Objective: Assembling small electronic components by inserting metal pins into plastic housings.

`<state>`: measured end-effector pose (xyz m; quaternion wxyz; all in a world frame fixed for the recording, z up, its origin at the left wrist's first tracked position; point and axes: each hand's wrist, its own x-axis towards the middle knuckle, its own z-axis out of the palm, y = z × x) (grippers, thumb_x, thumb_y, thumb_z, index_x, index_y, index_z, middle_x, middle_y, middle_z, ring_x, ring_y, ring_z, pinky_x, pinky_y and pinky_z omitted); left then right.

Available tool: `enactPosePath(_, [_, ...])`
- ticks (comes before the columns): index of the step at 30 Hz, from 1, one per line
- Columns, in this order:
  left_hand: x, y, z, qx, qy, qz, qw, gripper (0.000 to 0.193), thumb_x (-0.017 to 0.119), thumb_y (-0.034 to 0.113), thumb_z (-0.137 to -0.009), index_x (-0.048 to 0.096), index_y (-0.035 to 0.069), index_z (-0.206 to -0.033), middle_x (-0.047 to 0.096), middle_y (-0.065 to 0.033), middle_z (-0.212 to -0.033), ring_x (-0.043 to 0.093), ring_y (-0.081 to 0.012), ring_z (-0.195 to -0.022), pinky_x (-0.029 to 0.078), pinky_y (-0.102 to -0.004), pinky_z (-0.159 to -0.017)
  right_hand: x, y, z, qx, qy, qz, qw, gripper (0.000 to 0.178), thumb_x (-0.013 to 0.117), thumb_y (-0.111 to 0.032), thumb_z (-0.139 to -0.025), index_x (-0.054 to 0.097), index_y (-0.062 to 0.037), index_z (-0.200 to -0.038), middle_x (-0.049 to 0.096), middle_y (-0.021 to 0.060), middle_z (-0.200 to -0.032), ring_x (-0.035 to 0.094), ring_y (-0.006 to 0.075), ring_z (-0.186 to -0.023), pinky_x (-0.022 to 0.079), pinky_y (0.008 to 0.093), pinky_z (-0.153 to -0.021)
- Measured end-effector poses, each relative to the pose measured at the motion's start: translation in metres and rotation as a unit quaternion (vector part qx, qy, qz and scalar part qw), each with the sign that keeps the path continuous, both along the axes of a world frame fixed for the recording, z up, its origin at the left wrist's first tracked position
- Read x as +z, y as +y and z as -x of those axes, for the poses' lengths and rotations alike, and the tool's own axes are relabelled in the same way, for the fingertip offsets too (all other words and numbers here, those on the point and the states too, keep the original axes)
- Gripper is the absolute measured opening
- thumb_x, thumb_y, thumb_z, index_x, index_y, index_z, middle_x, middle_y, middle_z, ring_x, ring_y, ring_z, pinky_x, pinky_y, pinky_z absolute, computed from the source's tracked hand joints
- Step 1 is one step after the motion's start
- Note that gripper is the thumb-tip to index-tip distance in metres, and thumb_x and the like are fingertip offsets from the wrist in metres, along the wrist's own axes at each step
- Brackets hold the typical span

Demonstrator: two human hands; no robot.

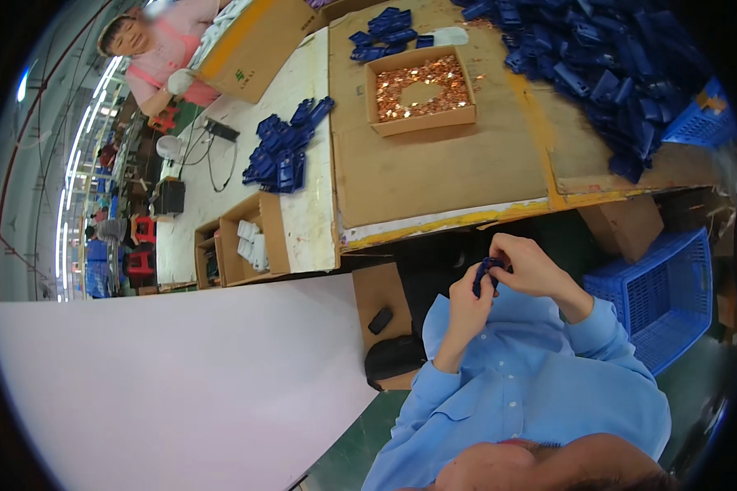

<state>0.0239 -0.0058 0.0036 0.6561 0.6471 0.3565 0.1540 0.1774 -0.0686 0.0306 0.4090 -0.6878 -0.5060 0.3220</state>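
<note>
1. Counter [442, 180] is spread with brown cardboard, and its worn front edge is faced by the seated person. A sleeve [606, 327] could be snagged there if it were dragged across.
2. Heap of blue parts [590, 74] is piled loosely on the right of the counter. Its nearest pieces are lying close to the front edge; if the heap were nudged, some could be sent over.
3. Blue basket [639, 286] is placed below the counter, beyond the right sleeve. Anything let slip would probably not be caught by it, being set off to one side.
4. Cardboard box [430, 124], shallow and open, is filled with copper-coloured bits [450, 72]. More could be spilled by a bump to its side; a few are strewn beside it.
5. Left hand [468, 301] and right hand [526, 263] are both closed, with one small part gripped between their fingers.
6. Dark blue part [485, 275] is held in front of the shirt, short of the counter. It could be dropped if either pinch were slackened, or marked by hard pressing. Its exact angle cannot be told, since much is covered by fingers.
</note>
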Motion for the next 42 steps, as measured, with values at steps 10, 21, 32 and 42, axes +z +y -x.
enactPosePath(10, [-0.002, 0.004, -0.004, -0.008, -0.002, -0.021, 1.000, 0.024, 0.051, 0.010, -0.094, 0.059, 0.000, -0.114, 0.064, -0.0067, -0.069, 0.062, -0.0117, -0.059, 0.049, -0.0260, -0.055, 0.000, 0.005, -0.009, 0.018, -0.012, -0.022, 1.000, 0.020, 0.068, -0.004, -0.073, 0.051, -0.0009, -0.083, 0.055, 0.0150, -0.074, 0.057, 0.0307, -0.068, 0.045, 0.0368, -0.059])
enactPosePath(21, [-0.002, 0.011, -0.009, 0.016, -0.009, -0.041, 0.999, 0.021, 0.050, 0.009, -0.095, 0.060, -0.001, -0.111, 0.063, -0.0044, -0.072, 0.058, -0.0076, -0.061, 0.047, -0.0232, -0.055, 0.003, 0.019, -0.011, 0.038, -0.054, -0.012, 0.998, 0.025, 0.069, -0.004, -0.072, 0.049, -0.0004, -0.085, 0.054, 0.0162, -0.073, 0.056, 0.0331, -0.067, 0.044, 0.0382, -0.059])
enactPosePath(32, [0.011, 0.055, -0.009, 0.019, 0.005, -0.188, 0.982, 0.023, 0.059, 0.008, -0.088, 0.060, 0.000, -0.109, 0.066, -0.0189, -0.091, 0.066, -0.0350, -0.082, 0.052, -0.0362, -0.073, 0.002, 0.059, -0.014, 0.013, -0.062, -0.027, 0.998, 0.021, 0.068, -0.007, -0.075, 0.050, -0.0004, -0.084, 0.055, 0.0162, -0.074, 0.055, 0.0340, -0.067, 0.044, 0.0389, -0.059])
enactPosePath(42, [0.033, 0.223, 0.020, 0.164, 0.168, -0.320, 0.918, 0.035, 0.060, 0.022, -0.091, 0.059, 0.002, -0.120, 0.068, -0.0187, -0.092, 0.067, -0.0272, -0.082, 0.051, -0.0399, -0.072, 0.006, 0.107, -0.043, -0.010, -0.060, -0.110, 0.992, 0.026, 0.068, -0.020, -0.084, 0.057, -0.0010, -0.099, 0.060, 0.0137, -0.090, 0.062, 0.0288, -0.084, 0.050, 0.0383, -0.074])
